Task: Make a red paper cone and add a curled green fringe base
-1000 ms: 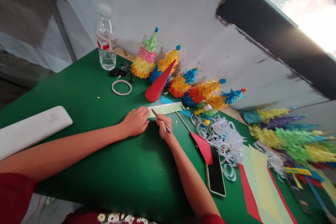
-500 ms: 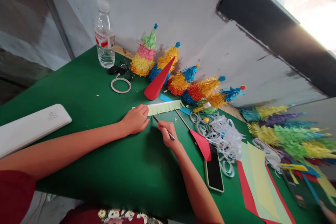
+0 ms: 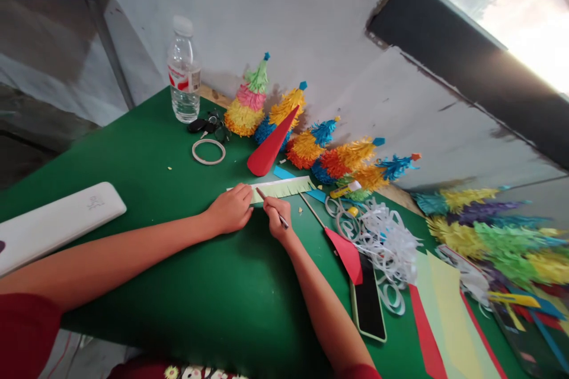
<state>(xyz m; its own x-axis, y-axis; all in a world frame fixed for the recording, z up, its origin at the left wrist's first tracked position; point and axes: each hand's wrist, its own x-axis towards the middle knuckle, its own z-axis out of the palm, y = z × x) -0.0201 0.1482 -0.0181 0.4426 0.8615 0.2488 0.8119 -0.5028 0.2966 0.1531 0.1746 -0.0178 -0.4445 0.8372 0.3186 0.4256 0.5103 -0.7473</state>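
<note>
A pale green paper strip (image 3: pixel 284 189) with a fringed near edge lies on the green table (image 3: pixel 186 284). My left hand (image 3: pixel 232 207), fingers bent together, holds its left part down against the table. In my right hand (image 3: pixel 278 217) is a slim, dark pen-like tool (image 3: pixel 283 221), its tip touching the strip beside my left fingers. Whether it is a pen or a blade I cannot make out. Just beyond the strip a red paper cone (image 3: pixel 272 143) leans to the right, with a blue paper piece (image 3: pixel 283 172) nearby.
Fringed paper cones (image 3: pixel 246 108) line the wall. A water bottle (image 3: pixel 184 80), keys (image 3: pixel 208 124) and tape roll (image 3: pixel 208 151) stand left of them. On the right lie a glue stick (image 3: pixel 345 189), curled white strips (image 3: pixel 391 237), a phone (image 3: pixel 370 302) and coloured sheets (image 3: pixel 444 296). A white case (image 3: pixel 62 222) lies left.
The right hand has moved up and left, bringing the tool's tip from the strip's near edge onto the strip. My left hand still holds it. The view has shifted slightly.
</note>
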